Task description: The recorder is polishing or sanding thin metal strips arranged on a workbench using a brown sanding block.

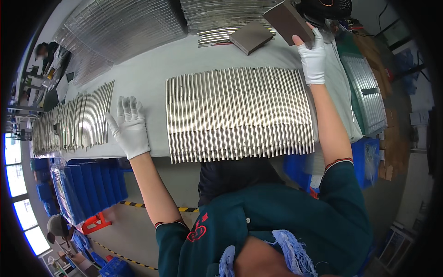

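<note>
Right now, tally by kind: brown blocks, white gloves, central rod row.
Blocks: 2 (held brown block, lying brown block)
Gloves: 2 (one on the left hand, one on the right hand)
Central rod row: 1
Total: 5

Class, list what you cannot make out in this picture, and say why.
All in the head view:
- Brown block in the right hand: its far face, turned away from the camera.
- Plastic-covered stack at upper left: cut off by the upper edge.
- Dark trousers: partly hidden by the row of metal strips.
- Background person: too small and blurred.
</note>
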`<state>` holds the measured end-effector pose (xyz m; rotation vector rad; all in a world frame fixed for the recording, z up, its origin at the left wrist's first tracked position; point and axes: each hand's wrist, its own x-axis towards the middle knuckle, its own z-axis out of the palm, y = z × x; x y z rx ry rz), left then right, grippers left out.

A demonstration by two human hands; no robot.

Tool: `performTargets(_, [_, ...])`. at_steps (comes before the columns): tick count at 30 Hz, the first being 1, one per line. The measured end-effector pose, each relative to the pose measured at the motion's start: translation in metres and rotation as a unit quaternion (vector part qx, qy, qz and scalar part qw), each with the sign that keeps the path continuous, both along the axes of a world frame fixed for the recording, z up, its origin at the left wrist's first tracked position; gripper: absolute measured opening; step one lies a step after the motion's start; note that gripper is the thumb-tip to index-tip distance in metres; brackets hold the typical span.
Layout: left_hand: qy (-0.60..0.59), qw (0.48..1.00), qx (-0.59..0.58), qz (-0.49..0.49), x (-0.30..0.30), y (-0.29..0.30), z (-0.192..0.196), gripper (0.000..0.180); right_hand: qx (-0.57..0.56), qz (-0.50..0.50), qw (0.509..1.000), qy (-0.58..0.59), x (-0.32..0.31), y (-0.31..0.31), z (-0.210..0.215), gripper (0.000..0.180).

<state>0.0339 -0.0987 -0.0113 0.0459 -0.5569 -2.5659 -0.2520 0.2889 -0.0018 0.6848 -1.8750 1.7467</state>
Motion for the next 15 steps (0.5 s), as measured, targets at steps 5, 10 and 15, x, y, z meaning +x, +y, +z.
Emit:
performTargets(5, [-0.022,0.999,0.004,0.026,-0.0012,0.0028,0.0009,0.058,-0.002,0.018,0.999,-0.031,0.0034,0.0023,0.0041,0.054])
performTargets(10, [-0.012,1.000,0.004,0.019,0.0005,0.0026,0.0001,0.059,0.016,0.002,1.000,-0.023,0.0011,0.0015,0.0020,0.055])
performTargets(15, [-0.012,0.999,0.011,0.031,0.0014,0.0029,-0.0012,0.058,0.001,0.017,0.999,-0.039,0.0046,0.0012,0.0035,0.050])
